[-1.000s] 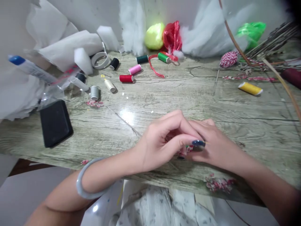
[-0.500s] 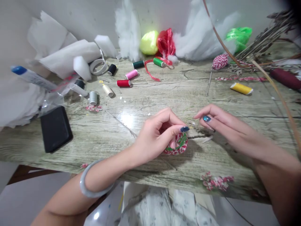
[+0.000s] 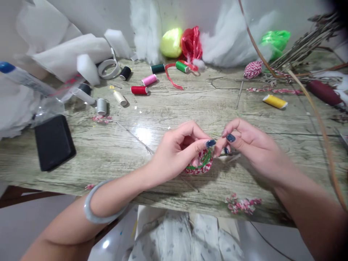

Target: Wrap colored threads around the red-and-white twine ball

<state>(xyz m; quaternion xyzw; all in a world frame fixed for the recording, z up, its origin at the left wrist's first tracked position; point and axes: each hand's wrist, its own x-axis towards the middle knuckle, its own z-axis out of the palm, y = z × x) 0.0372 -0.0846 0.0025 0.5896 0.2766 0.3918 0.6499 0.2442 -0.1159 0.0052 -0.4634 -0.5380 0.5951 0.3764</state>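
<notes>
My left hand [image 3: 181, 148] is closed, thumb against forefinger, with a round coil of red-and-white twisted cord and green strand [image 3: 202, 168] held under its fingers. The coil is partly hidden by the hand. Close by on the right, my right hand [image 3: 246, 143] has its thumb and fingers pinched together, almost touching the left fingertips. Whatever lies between the right fingertips is too small to make out. A thin dry twig [image 3: 136, 138] lies left of the left hand.
Thread spools, among them a red spool [image 3: 139, 90] and a yellow spool [image 3: 275, 101], lie across the table [image 3: 108, 152]. A black phone [image 3: 55, 143] lies at left. White stuffing [image 3: 228, 43] and a red ribbon bundle [image 3: 191, 43] stand along the wall. Dry stems [image 3: 301, 40] fill the right back.
My right hand has moved left, and its fingertips now meet close to the left ones. My left hand keeps its hold on the coil. The view has shifted slightly.
</notes>
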